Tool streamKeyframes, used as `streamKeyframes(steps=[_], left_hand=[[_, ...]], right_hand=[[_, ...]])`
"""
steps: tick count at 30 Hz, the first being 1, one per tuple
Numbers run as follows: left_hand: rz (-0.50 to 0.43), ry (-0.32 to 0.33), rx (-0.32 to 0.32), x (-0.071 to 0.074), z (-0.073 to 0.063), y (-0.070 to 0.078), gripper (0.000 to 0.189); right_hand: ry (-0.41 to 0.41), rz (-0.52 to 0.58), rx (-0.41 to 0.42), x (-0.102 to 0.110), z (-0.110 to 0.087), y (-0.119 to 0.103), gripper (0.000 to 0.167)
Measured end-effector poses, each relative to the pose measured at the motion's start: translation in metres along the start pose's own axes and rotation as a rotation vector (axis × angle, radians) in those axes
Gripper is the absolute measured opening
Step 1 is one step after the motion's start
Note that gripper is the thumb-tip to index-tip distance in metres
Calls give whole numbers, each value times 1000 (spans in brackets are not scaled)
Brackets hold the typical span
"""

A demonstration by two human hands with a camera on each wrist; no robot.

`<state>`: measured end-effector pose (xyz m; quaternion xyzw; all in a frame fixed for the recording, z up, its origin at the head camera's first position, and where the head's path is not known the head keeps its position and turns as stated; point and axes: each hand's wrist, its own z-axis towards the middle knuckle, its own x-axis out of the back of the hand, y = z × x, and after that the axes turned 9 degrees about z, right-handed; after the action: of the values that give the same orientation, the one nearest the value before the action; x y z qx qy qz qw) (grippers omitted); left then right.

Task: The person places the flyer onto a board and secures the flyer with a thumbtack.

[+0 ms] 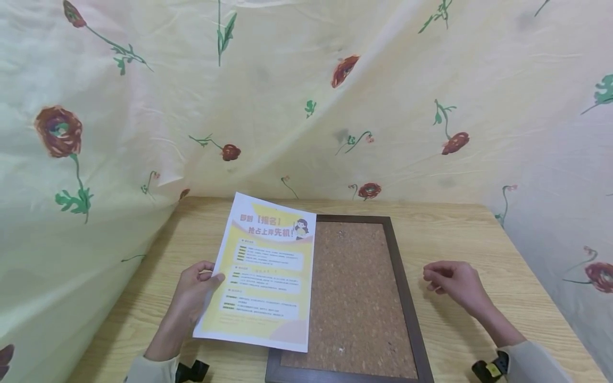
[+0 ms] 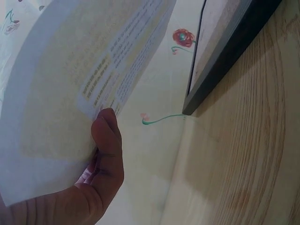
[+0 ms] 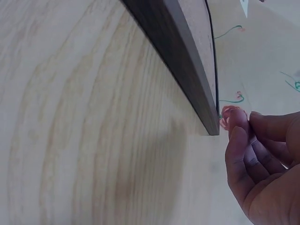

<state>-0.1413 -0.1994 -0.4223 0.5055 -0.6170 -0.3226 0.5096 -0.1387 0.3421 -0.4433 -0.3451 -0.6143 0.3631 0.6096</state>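
My left hand [image 1: 193, 290] grips a printed flyer [image 1: 261, 276] by its left edge, the thumb on the printed face and the other fingers partly behind the sheet. The flyer is yellow and white with a cartoon figure, tilted slightly, and overlaps the left part of a cork board [image 1: 356, 292] in the head view. In the left wrist view the flyer [image 2: 51, 108] curves up from the hand [image 2: 105, 164]. My right hand [image 1: 452, 282] hovers to the right of the board, fingers loosely curled. Nothing shows between its fingertips [image 3: 238, 133] in the right wrist view.
The board has a dark brown frame [image 1: 404, 298] and lies on a light wood table [image 1: 445, 229]. Small marks dot the cork. A pale curtain [image 1: 268, 96] with red flowers hangs behind the table and along both sides.
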Motion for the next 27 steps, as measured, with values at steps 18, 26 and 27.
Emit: streamKeyframes(steps=[18,26,27], left_hand=[[-25,-4,-8,-20,1,1,21],[-42,-21,-40,-29,0,1,19],[-44,-25,-43,-30,0,1,19]], right_hand=[[7,47,27,0,5,-7,26],[8,44,14,-1,6,-13,26],[7,41,17,-1,7,-15,26]])
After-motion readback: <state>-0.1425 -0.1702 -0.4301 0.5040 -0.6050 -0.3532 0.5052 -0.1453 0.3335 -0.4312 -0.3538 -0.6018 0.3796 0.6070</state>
